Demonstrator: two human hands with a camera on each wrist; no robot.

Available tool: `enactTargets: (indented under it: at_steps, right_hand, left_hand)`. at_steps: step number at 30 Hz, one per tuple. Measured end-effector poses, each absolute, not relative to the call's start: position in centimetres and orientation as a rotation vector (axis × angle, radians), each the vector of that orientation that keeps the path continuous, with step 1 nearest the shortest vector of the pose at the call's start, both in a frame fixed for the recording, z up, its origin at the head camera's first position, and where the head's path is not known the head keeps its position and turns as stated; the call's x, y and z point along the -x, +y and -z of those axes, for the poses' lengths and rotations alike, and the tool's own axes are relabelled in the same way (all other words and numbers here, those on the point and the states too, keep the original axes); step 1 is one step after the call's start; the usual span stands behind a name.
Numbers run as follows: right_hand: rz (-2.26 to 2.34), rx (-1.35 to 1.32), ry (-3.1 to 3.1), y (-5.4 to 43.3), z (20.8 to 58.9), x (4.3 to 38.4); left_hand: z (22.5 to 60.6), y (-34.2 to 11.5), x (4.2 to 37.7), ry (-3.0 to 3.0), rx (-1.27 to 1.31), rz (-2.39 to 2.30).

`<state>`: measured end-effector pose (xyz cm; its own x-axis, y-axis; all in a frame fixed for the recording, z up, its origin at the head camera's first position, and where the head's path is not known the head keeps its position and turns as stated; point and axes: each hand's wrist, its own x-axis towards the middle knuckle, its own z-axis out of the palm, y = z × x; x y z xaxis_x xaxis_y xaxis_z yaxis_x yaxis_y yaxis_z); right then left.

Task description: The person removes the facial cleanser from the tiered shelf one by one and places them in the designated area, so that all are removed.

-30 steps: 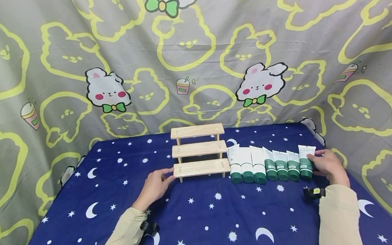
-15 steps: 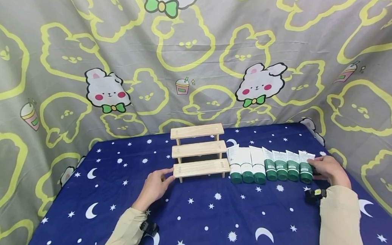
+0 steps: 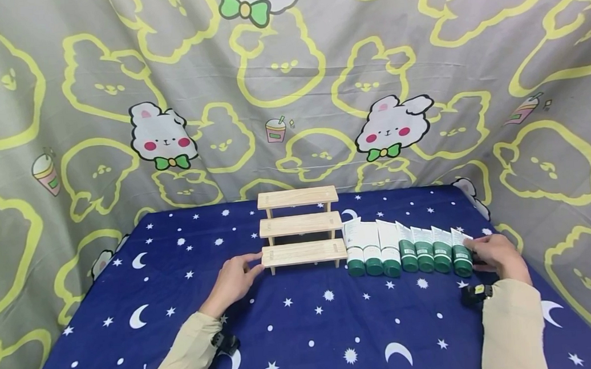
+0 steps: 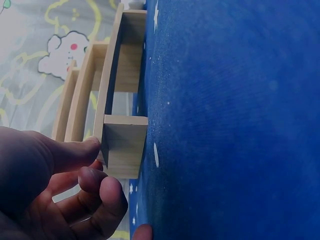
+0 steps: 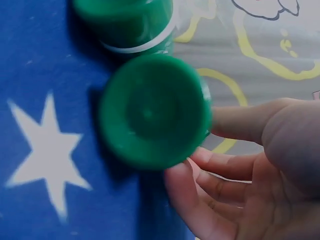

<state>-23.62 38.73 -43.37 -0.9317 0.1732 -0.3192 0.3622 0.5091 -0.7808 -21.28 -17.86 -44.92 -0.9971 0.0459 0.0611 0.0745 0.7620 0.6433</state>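
A three-step wooden display stand [image 3: 304, 253] is on the dark blue cloth near the middle. My left hand [image 3: 235, 283] pinches the left end of its lowest step. In the left wrist view the thumb [image 4: 75, 155] lies on the step's edge, with the fingers curled beneath. Right of the stand, several white and green squeeze tubes [image 3: 424, 254] lie side by side in a row, green caps toward me. My right hand [image 3: 498, 256] holds the tube at the row's right end [image 3: 462, 258]. The right wrist view shows its round green cap [image 5: 155, 112] between thumb and fingers.
The blue cloth [image 3: 310, 320] with white moons and stars covers the table. A grey curtain [image 3: 291, 116] printed with bunnies hangs behind and at both sides. The neighbouring tube's green cap [image 5: 132, 22] is close to the held one.
My right hand has lowered the rightmost tube and drawn it slightly toward me, its crimped end sinking to line up with the row. The left hand and stand have not moved.
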Motion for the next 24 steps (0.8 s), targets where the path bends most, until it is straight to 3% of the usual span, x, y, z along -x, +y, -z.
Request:
enactTargets:
  at_steps: [24]
  right_hand:
    - [0.922,-0.126,3.012,33.8,38.1,23.8]
  left_hand:
    - [45.0,-17.9,21.2,-2.921,0.144,1.067]
